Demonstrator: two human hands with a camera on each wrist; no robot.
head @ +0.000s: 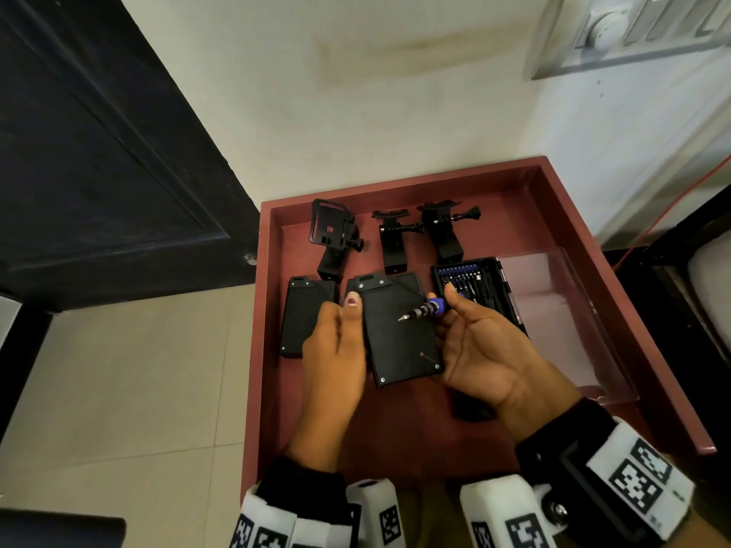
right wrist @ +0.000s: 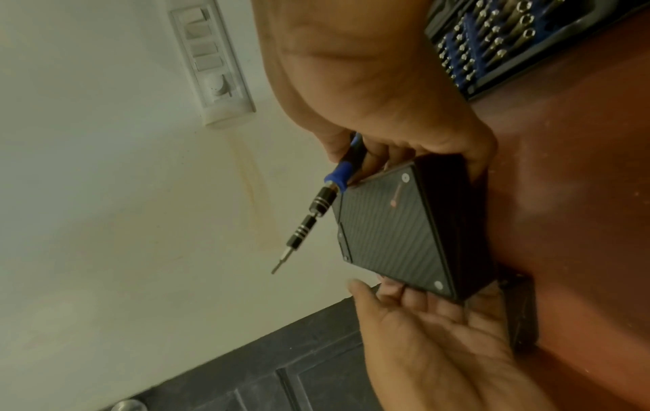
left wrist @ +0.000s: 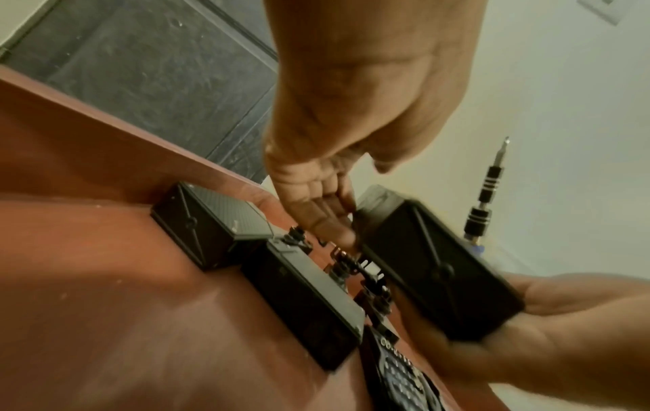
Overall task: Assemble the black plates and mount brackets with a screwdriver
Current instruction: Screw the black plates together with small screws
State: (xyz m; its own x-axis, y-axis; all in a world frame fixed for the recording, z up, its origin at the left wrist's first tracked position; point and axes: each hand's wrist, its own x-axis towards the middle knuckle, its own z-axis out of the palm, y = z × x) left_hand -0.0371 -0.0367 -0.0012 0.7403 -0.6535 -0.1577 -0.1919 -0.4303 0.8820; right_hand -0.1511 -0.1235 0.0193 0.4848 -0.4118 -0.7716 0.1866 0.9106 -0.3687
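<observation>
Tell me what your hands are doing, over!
Right hand grips screwdriver and black plate. Left hand open, touching the plate's edge. Mount brackets untouched in tray.

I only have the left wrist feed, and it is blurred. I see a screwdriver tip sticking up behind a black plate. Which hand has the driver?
Observer: The right hand pinches the screwdriver by its blue handle and supports the held plate with the same hand.
Operator: Any screws on that plate's top face?
Observer: Yes. The right wrist view shows silver screws at its corners.
Operator: How many mount brackets are out?
Observer: Three mount brackets lie in a row at the back of the tray, beyond the plates.
</observation>
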